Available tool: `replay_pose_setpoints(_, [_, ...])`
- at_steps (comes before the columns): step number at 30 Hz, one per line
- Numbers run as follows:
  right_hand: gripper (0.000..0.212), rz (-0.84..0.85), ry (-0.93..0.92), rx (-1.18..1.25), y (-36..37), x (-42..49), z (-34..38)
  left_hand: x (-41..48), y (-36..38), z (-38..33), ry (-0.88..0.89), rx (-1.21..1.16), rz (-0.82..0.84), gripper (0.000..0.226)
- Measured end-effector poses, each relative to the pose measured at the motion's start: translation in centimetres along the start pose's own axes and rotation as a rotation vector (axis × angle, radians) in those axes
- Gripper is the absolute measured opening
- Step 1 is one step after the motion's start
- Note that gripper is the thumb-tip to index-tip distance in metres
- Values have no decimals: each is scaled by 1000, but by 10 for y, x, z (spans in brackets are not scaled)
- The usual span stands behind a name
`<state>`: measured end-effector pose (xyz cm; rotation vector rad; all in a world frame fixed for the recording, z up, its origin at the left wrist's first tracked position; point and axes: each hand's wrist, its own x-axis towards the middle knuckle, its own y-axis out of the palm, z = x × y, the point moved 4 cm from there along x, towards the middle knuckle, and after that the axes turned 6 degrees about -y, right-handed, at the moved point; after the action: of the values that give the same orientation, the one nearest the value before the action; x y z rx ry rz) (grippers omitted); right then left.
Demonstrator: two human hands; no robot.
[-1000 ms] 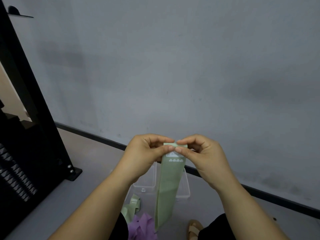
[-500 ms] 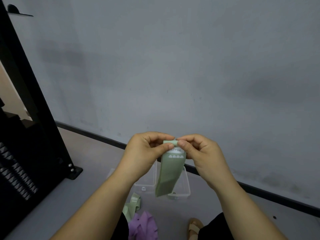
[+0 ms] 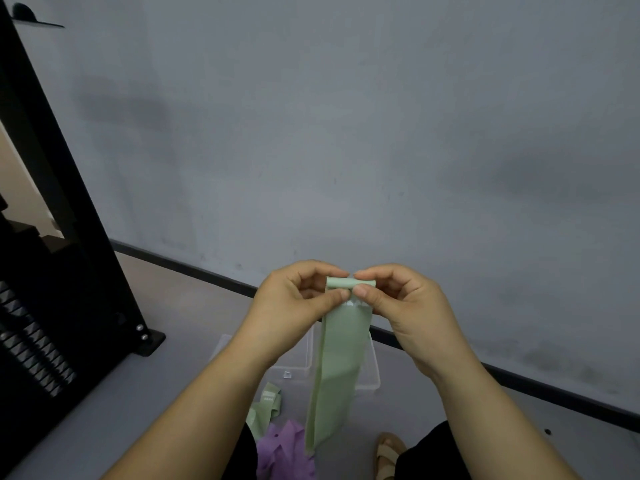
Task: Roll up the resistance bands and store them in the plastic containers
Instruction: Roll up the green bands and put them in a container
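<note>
Left hand [image 3: 294,301] and right hand [image 3: 401,303] each pinch the rolled top of a pale green resistance band [image 3: 337,368]; its tail hangs toward 6 o'clock over clear plastic containers [image 3: 374,377].

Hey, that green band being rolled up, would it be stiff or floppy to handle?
Probably floppy: the green band hangs limp below the left hand and right hand. Likely light, since fingertip pinches alone hold it. Its rolled top may unwind if released.
</note>
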<state>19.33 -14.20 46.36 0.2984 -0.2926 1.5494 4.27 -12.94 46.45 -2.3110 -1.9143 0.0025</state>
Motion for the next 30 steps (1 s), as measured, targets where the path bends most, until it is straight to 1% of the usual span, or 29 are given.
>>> replay_pose_setpoints(7, [17, 33, -18, 29, 3, -2, 3, -2, -2, 2, 12, 25, 5, 12])
replay_pose_setpoints(12, [28, 24, -22, 32, 3, -3, 0, -1, -2, 2, 39, -24, -8, 15])
replay_pose_setpoints(17, [20, 80, 8, 17, 4, -2, -3, 0, -3, 4, 71, -51, -43, 19])
replay_pose_setpoints(20, [10, 93, 37, 11, 5, -3, -2, -1, -5, 4, 84, -27, -57, 19])
replay_pose_setpoints(22, [17, 80, 60, 8, 6, -2, -3, 0, -6, 4, 87, -15, -62, 22])
replay_pose_setpoints(25, [4, 65, 83, 25, 7, -2, -4, 0, -5, 4, 97, -19, -52, 28])
replay_pose_setpoints(30, [8, 50, 92, 56, 7, -1, -6, -1, -4, 6, 94, -43, -52, 33])
